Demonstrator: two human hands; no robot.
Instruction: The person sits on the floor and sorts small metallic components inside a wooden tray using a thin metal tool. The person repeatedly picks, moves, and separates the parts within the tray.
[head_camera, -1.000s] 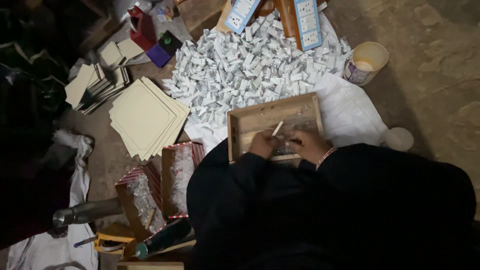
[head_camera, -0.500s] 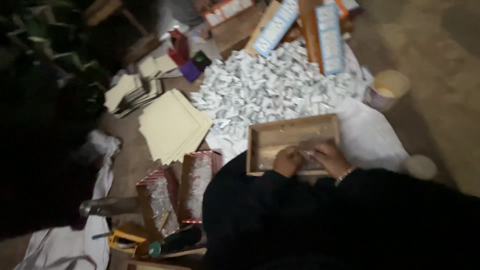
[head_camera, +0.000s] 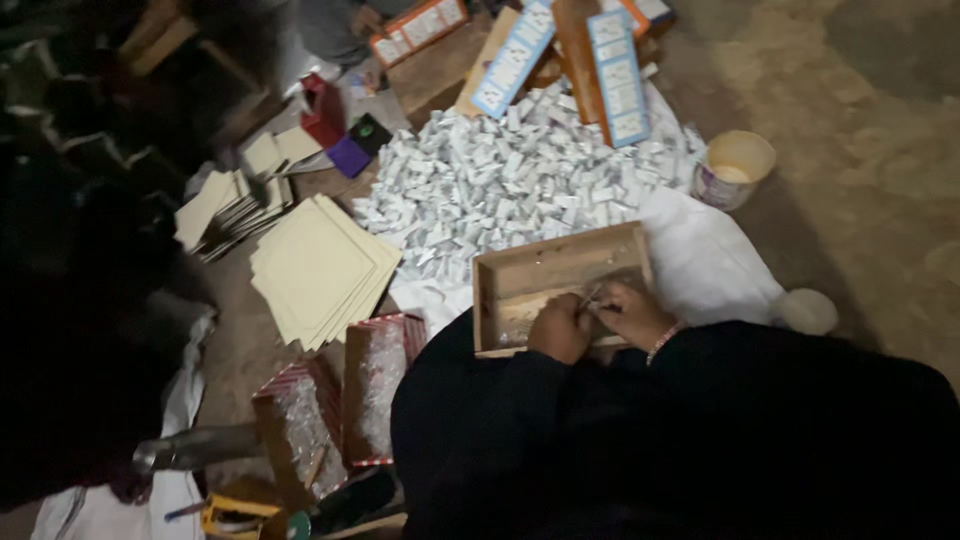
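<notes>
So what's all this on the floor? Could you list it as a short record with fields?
Left hand: left hand closed, at the near edge of the wooden tray
Right hand: right hand beside it in the tray, pinching something too small to tell
Beyond the tray: heap of small white packets
Left of the tray: stack of pale card sheets
Right: cup on the ground
Under the tray: white cloth

A pile of small white packets (head_camera: 520, 185) lies beside cream card sheets (head_camera: 322, 268) and a cup (head_camera: 735, 168).
</notes>
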